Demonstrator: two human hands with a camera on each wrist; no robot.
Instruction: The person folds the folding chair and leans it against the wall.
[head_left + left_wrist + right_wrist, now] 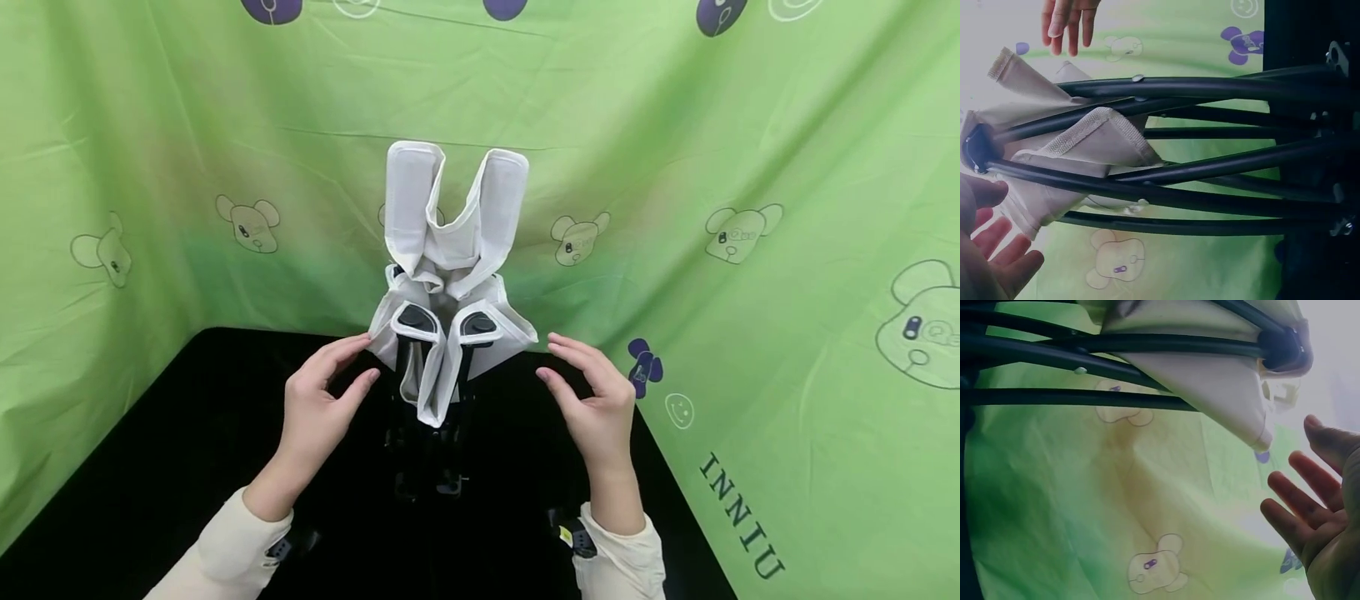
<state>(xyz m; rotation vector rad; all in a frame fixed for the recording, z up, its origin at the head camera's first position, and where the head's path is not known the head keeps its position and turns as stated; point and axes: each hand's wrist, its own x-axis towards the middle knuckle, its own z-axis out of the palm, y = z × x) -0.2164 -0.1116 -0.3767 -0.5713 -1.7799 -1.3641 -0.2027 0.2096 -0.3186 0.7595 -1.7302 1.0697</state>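
Note:
A half-folded camping chair (504, 196) with pale grey fabric and black tube legs stands upright between both hands. Two tall fabric flaps rise at its back, and black plastic caps show at the front seat corners. My left hand (318, 400) is at the seat's left corner, fingers loosely spread; whether a fingertip touches the cloth is hard to tell. On the other side, my right hand (600, 404) hovers just off the right corner, thumb and fingers apart. The crossed legs (1222, 200) show clearly in the left wrist view. From the right wrist, a gap separates the fingers from the fabric (1216, 394).
The chair stands on a black surface (187, 467). Green cloth (330, 92) printed with bear heads hangs behind and along both sides. Dark devices are strapped to both wrists, such as the right wrist strap (581, 540).

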